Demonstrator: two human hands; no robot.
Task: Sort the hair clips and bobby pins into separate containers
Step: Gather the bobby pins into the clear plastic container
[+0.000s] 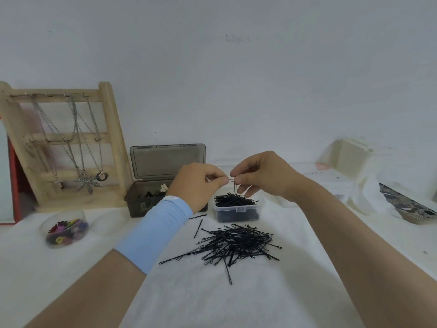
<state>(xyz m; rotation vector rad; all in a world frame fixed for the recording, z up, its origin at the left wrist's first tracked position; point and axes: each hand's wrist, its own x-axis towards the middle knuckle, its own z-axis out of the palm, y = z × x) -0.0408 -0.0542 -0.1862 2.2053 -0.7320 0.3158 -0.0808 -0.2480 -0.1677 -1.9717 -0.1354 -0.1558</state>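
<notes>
A pile of black bobby pins (236,245) lies on the white cloth in front of me. Behind it stands a small clear box (236,210) filled with more black pins. Above that box my left hand (198,184) and my right hand (260,176) meet, each pinching a thin bobby pin (233,183) between fingertips. A smoky grey box (142,202) with its lid raised holds dark hair clips at the back, partly hidden by my left wrist. A clear round tub (66,229) at the left holds colourful small clips.
A wooden jewellery stand (63,143) with hanging necklaces leans at the back left. White boxes (354,157), crumpled plastic and a patterned booklet (406,207) sit at the right. Two stray pins (198,227) lie near my blue left sleeve.
</notes>
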